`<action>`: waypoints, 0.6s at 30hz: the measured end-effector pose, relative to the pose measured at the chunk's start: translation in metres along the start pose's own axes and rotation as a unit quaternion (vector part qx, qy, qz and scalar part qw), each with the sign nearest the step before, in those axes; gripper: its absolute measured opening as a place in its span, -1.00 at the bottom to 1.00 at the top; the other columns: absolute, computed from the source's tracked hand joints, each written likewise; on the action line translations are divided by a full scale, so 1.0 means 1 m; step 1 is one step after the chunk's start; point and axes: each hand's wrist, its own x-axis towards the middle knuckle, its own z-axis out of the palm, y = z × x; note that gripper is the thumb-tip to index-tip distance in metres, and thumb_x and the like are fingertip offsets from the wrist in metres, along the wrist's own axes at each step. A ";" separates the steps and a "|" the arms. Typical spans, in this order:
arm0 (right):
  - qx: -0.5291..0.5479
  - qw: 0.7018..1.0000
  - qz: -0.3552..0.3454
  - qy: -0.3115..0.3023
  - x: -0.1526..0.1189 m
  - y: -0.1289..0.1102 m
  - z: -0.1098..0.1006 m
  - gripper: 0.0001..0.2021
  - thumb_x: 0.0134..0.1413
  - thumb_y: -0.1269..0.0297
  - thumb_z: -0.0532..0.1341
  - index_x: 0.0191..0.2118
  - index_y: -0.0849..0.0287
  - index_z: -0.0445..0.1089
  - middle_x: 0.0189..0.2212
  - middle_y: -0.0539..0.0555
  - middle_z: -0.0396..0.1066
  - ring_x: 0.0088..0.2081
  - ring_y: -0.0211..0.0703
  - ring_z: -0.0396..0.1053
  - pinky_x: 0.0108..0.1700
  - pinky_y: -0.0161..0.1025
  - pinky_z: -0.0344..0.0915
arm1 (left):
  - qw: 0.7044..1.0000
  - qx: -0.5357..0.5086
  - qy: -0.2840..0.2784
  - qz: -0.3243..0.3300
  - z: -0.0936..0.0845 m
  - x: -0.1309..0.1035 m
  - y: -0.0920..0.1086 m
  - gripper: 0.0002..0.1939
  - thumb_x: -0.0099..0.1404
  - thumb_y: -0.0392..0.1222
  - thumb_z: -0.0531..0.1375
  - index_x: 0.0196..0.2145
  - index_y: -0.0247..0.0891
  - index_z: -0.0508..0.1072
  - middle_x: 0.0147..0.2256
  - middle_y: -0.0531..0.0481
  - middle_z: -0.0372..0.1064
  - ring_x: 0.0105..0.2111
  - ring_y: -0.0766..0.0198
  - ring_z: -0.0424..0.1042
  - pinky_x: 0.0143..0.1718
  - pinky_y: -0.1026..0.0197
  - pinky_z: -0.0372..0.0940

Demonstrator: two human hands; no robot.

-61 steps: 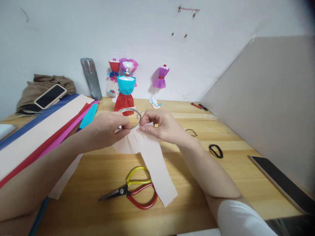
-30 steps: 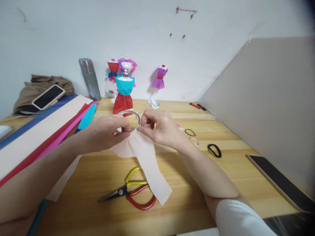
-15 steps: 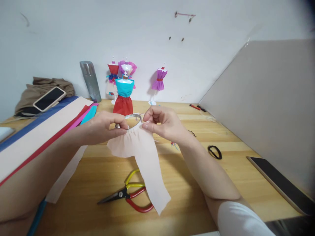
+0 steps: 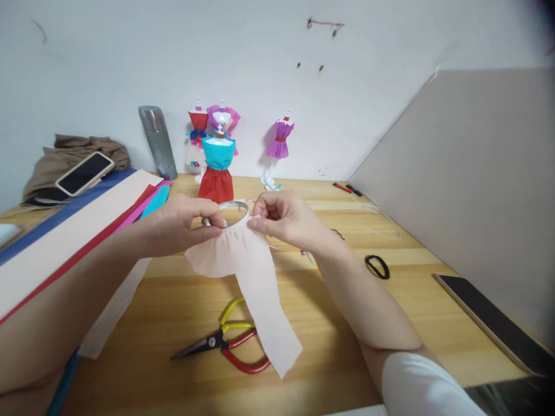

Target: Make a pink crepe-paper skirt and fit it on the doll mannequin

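A strip of pale pink crepe paper (image 4: 255, 277) hangs gathered in small pleats along the edge of a thin grey-white ring (image 4: 235, 204), which looks like a tape roll. Thumb and fingers of my left hand (image 4: 186, 222) pinch the ring and the paper's edge at the left. On the right side, my right hand (image 4: 286, 216) pinches the top edge of the paper against the ring. The strip's loose end drapes over the handles of a pair of scissors (image 4: 212, 342) with yellow and red grips, lying on the wooden table (image 4: 329, 358).
Small dress forms in paper outfits (image 4: 219, 153) stand at the back by a grey flask (image 4: 158, 141). Coloured paper sheets (image 4: 82, 231) and a phone (image 4: 85, 173) lie left. A black hair tie (image 4: 377, 267) and a dark tablet-like slab (image 4: 489, 320) lie right.
My right fingers have shifted slightly left, closer onto the paper's edge at the ring. My left hand keeps its pinch, and the view has moved a little.
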 end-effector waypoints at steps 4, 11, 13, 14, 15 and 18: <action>-0.004 1.000 -0.002 0.009 -0.001 -0.001 0.003 -0.83 -0.16 0.26 0.27 -0.52 0.18 0.26 -0.59 -0.07 0.23 -0.54 -0.35 0.17 -0.53 -0.36 0.06 | 0.999 0.024 0.022 0.029 0.001 0.000 0.000 -0.83 0.25 -0.13 0.16 -0.42 -0.22 0.49 -0.43 0.14 0.48 -0.44 0.40 0.37 -0.38 0.35 0.18; -0.012 1.000 -0.001 -0.016 -0.004 -0.001 0.007 -0.88 -0.09 0.30 0.24 -0.52 0.21 0.33 -0.60 -0.08 0.20 -0.55 -0.36 0.12 -0.54 -0.36 0.02 | 0.996 0.053 0.022 0.065 0.000 0.000 0.002 -0.81 0.30 -0.17 0.13 -0.44 -0.23 0.45 -0.46 0.14 0.44 -0.46 0.42 0.35 -0.40 0.36 0.16; -0.015 1.000 -0.014 -0.022 -0.005 -0.001 0.007 -0.87 -0.06 0.30 0.24 -0.51 0.22 0.33 -0.60 -0.09 0.17 -0.55 -0.37 0.10 -0.53 -0.36 0.01 | 0.995 0.072 0.015 0.072 -0.002 0.001 0.005 -0.81 0.29 -0.19 0.13 -0.46 -0.25 0.44 -0.47 0.13 0.43 -0.47 0.42 0.34 -0.41 0.36 0.14; -0.016 0.999 -0.021 -0.027 -0.005 -0.001 0.007 -0.87 -0.04 0.29 0.24 -0.51 0.22 0.33 -0.60 -0.09 0.15 -0.55 -0.37 0.09 -0.52 -0.35 0.01 | 0.994 0.082 0.014 0.073 -0.002 0.002 0.007 -0.81 0.29 -0.21 0.13 -0.47 -0.25 0.43 -0.48 0.13 0.42 -0.47 0.42 0.34 -0.41 0.36 0.14; -0.018 0.999 -0.028 -0.032 -0.006 -0.001 0.007 -0.86 -0.02 0.29 0.23 -0.50 0.22 0.34 -0.60 -0.10 0.14 -0.54 -0.37 0.08 -0.51 -0.35 0.01 | 0.993 0.090 0.013 0.071 -0.003 0.002 0.009 -0.81 0.28 -0.21 0.13 -0.48 -0.26 0.42 -0.49 0.13 0.42 -0.47 0.41 0.33 -0.41 0.36 0.14; -0.021 0.998 -0.042 -0.041 -0.006 -0.001 0.007 -0.85 0.02 0.29 0.22 -0.49 0.22 0.34 -0.59 -0.10 0.12 -0.53 -0.37 0.08 -0.49 -0.33 0.01 | 0.992 0.103 0.012 0.066 -0.004 0.002 0.013 -0.82 0.27 -0.22 0.13 -0.48 -0.26 0.41 -0.49 0.12 0.42 -0.47 0.40 0.34 -0.40 0.36 0.13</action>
